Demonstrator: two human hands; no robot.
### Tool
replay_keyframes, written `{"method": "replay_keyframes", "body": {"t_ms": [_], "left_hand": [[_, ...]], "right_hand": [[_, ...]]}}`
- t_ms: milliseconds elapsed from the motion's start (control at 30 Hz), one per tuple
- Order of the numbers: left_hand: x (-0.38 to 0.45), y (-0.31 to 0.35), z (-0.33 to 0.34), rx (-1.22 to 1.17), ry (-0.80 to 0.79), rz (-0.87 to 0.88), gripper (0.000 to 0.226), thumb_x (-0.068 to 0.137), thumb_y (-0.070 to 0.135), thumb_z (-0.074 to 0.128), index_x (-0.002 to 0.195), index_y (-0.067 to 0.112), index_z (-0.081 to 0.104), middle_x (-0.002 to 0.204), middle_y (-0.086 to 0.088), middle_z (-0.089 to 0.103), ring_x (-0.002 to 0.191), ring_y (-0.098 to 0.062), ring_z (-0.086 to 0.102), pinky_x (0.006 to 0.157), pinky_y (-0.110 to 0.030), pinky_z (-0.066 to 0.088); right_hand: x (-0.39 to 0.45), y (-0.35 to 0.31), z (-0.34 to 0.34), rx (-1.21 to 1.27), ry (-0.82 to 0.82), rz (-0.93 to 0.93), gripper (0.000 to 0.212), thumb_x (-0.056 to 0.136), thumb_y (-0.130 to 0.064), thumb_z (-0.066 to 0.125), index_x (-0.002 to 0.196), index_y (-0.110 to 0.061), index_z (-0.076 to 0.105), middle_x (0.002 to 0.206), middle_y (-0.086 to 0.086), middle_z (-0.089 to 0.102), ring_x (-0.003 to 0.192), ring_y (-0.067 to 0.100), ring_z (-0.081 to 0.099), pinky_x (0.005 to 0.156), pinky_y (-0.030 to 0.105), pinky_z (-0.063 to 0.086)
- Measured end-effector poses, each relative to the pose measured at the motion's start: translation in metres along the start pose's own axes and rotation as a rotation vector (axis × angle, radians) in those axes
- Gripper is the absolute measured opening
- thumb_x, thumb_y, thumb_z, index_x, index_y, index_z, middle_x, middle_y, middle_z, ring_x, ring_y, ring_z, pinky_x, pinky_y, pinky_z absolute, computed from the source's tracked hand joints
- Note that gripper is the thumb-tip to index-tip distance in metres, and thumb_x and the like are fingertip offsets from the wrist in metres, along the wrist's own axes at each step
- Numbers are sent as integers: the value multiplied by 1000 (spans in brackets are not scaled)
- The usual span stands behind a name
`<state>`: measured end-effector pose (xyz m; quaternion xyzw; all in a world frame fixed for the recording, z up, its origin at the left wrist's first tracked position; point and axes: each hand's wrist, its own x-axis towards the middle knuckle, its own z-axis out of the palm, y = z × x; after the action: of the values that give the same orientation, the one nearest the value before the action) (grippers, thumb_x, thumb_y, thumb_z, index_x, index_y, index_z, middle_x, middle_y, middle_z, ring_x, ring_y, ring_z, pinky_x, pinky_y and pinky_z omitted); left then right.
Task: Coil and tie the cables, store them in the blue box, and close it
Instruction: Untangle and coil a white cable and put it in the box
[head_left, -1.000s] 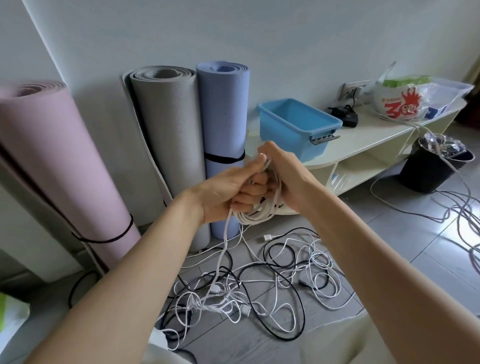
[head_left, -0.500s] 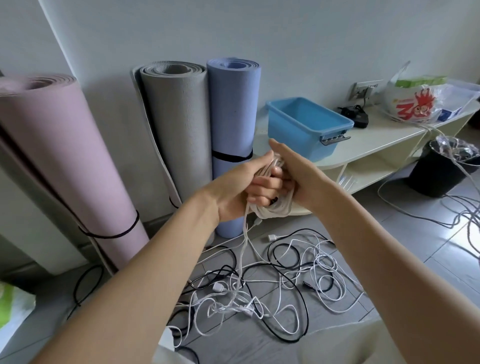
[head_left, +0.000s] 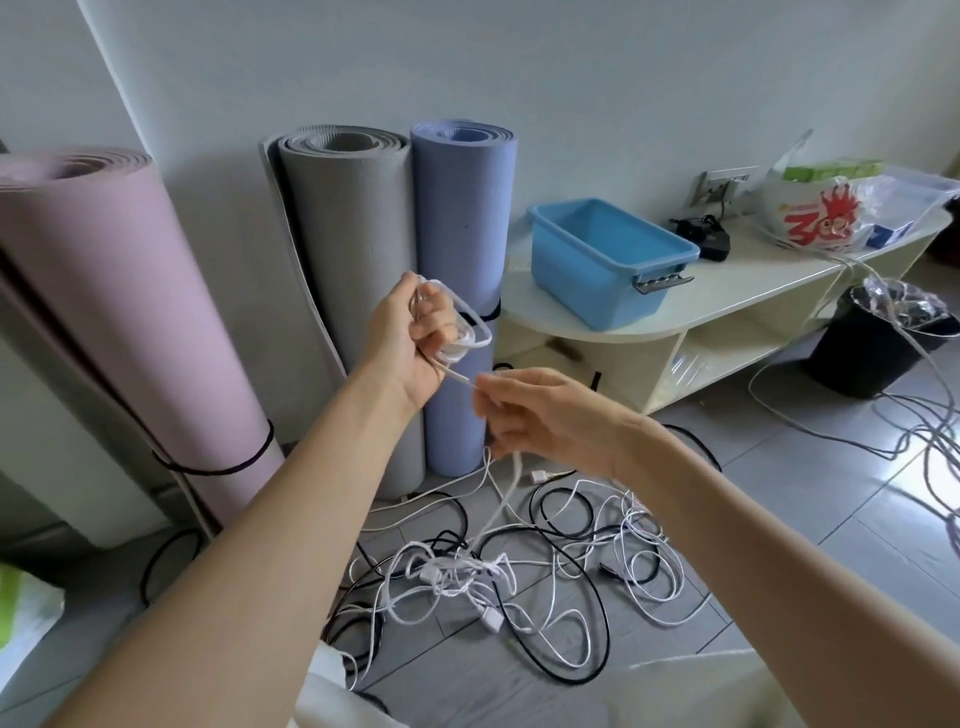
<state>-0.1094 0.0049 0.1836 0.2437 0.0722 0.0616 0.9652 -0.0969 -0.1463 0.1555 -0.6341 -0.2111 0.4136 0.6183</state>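
Task judged early: the pile (head_left: 493, 582) of black and white cables is left tangled on the floor, below and left of the box (head_left: 602, 265), which sits open and looks empty on the shelf (head_left: 753, 291). One white coil (head_left: 457, 327) is gripped in the left hand (head_left: 410, 343), left of the box. Its tail is pinched by the right hand (head_left: 540, 415); the strand runs down-right, then drops to the pile.

Hidden and cut-off parts

The coil (head_left: 457, 327) is partly buried inside the left hand (head_left: 410, 338); the right hand (head_left: 540, 415) covers the cable it pinches. The pink mat (head_left: 119, 322) runs off the left edge, the bag (head_left: 826, 213) print is unreadable, and the bin (head_left: 878, 343) contents are blurred.
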Motion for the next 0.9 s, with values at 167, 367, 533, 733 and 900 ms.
{"method": "replay_keyframes", "body": {"t_ms": [167,367,533,733,900], "left_hand": [[-21,8,5,463,-272,-379,27,91,30,37,70,15,39,42,10,28,19,-3,23,23,-13,13],[-34,19,-7,949,-377,-653,26,86,36,40,78,11,42,45,6,35,25,4,23,27,-10,13],[-33,7,-16,1210,-356,-726,42,92,41,38,101,2,52,67,-6,62,33,-3,39,35,-14,29],[-25,-11,-18,859,-176,-679,40,98,43,29,115,15,50,132,-2,54,90,-30,68,71,-37,52],[-9,-11,-18,440,116,-330,37,101,39,29,85,19,56,70,-1,66,75,-16,65,78,-40,47]], "right_hand": [[-7,-6,-36,-479,302,-71,44,75,-45,63,54,-9,48,42,-4,30,39,11,24,49,22,30],[-13,-9,-83,-128,418,52,44,87,-26,58,44,-16,55,36,-9,29,31,6,20,35,15,16],[-11,-18,-76,333,234,19,21,90,-17,45,72,-11,53,49,-9,34,33,1,26,32,11,20],[-3,-28,-37,254,118,-80,24,94,-14,42,107,-8,61,56,-7,47,36,1,25,35,12,17],[-2,-21,-4,-134,96,-47,24,99,-17,41,111,-18,62,52,-2,47,36,5,21,36,16,12]]}}
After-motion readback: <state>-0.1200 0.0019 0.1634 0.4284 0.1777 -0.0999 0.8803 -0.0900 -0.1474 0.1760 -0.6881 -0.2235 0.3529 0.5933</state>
